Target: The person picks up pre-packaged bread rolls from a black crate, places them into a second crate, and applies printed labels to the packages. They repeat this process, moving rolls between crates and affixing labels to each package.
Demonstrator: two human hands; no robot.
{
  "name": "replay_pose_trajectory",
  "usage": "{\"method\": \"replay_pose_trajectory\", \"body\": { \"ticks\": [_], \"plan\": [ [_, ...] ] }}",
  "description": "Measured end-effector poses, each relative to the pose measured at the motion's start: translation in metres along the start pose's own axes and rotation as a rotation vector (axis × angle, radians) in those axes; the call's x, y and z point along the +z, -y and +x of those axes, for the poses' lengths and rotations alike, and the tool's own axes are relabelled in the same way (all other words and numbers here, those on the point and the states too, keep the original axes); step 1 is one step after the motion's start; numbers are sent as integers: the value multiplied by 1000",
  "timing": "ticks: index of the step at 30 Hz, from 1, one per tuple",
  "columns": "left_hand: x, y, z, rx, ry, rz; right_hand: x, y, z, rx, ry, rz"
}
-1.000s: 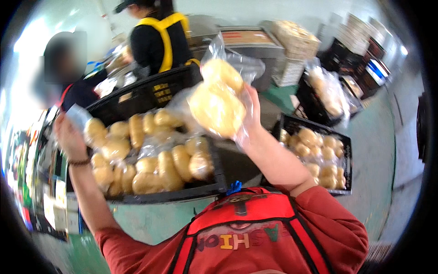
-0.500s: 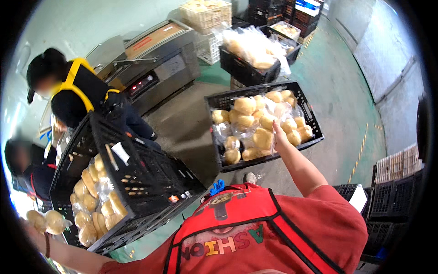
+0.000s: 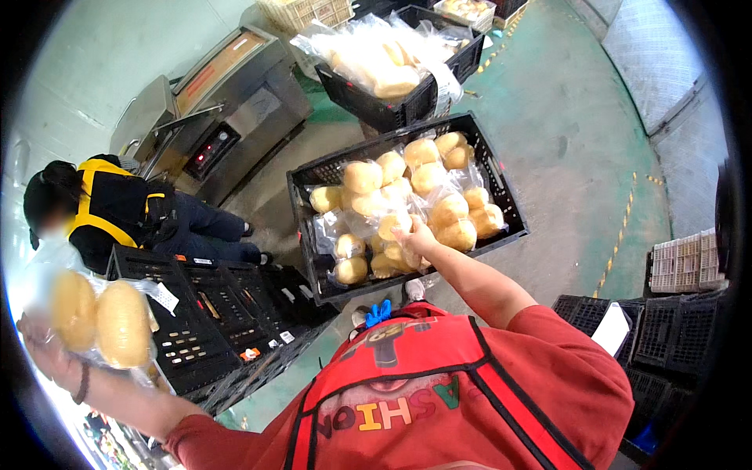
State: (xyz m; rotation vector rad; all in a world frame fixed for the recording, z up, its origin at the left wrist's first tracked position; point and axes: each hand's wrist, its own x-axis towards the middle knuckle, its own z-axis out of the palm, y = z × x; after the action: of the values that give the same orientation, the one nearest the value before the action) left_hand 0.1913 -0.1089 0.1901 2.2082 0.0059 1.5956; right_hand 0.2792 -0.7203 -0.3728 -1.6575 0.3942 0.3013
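At the far left, my left hand (image 3: 51, 348) holds up a clear plastic bag of buns (image 3: 123, 323), its fingers partly behind the bag. A tall black crate (image 3: 196, 329) stands just beyond that arm, its side hiding most of the contents. In front of me, a wide black crate (image 3: 501, 184) holds several clear bags of pale golden buns (image 3: 427, 168). My right hand (image 3: 417, 239) reaches into this crate, fingers closed on a bag of buns (image 3: 395, 227) near its middle.
A person (image 3: 117, 204) with yellow straps stands at the left by a steel machine (image 3: 243, 129). Beyond the wide crate is another black crate (image 3: 376, 110) heaped with bagged bread (image 3: 384, 66). Stacked black crates (image 3: 674, 337) and a white crate (image 3: 685, 262) stand at the right.
My left hand has lifted its bag of buns up, clear of the tall crate. My right hand has moved left and closed on a bag in the wide crate. The view has shifted.
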Motion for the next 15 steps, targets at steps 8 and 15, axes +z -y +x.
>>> {"method": "replay_pose_trajectory", "body": {
  "ticks": [8, 15],
  "plan": [
    [179, -129, -179, -951, 179, -993, 24, 3, 0, 53, 72, -94],
    [259, -137, -357, -1247, 392, -1147, 47, -14, 10, 99, -8, -238]
  ]
}}
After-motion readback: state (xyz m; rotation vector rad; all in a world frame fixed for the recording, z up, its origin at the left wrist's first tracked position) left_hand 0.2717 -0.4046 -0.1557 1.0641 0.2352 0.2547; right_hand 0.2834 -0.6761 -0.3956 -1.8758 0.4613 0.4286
